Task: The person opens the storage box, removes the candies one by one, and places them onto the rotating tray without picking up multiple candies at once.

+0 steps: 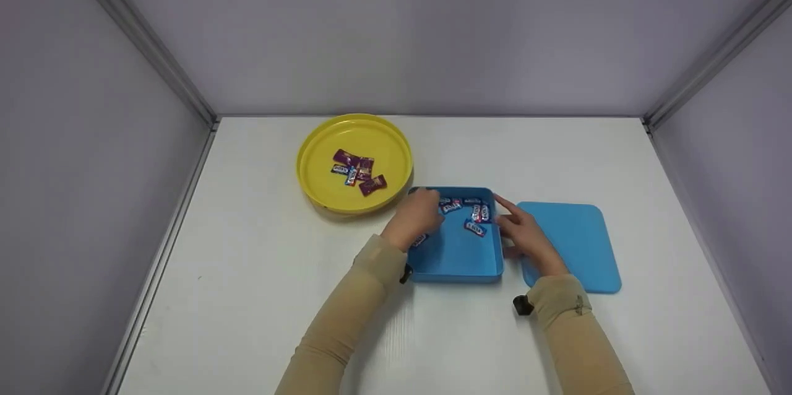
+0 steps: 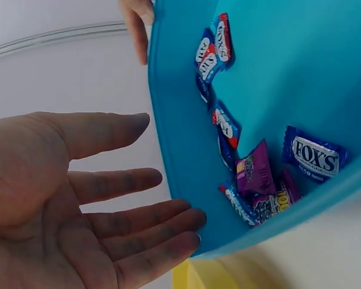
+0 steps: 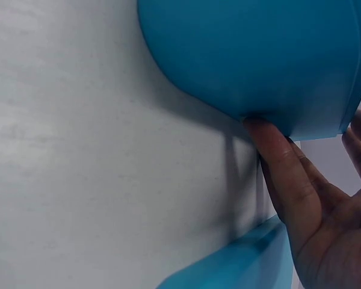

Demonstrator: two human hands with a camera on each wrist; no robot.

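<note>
Both hands flank the blue box (image 1: 461, 252) mid-table: the left hand (image 1: 417, 215) spread flat at its wall, the right hand (image 1: 526, 237) open, thumb pressing the opposite wall. Its Fox's candies (image 1: 473, 212) crowd the far end; an uneven push could tip them toward the yellow plate (image 1: 322, 187).

- blue box (image 1: 458, 252): plastic look, smooth, slight sheen on the inner walls
- blue lid (image 1: 575, 246): same smooth plastic look, flat, fairly matt
- yellow plate (image 1: 354, 163): smooth plastic look, soft gloss along the rim
- candies (image 2: 253, 174) in box: crinkly glossy foil or film wrappers, printed, blue and purple
- candies on plate (image 1: 357, 172): same shiny printed wrappers
- table (image 1: 247, 296): white, matt, faint streaks in the right wrist view
- walls (image 1: 433, 30): matt grey panels, metal-looking corner strips
- sleeves (image 1: 346, 314): beige cloth, soft, matt
- left hand (image 1: 416, 217), right hand (image 1: 526, 235): bare skin
</note>
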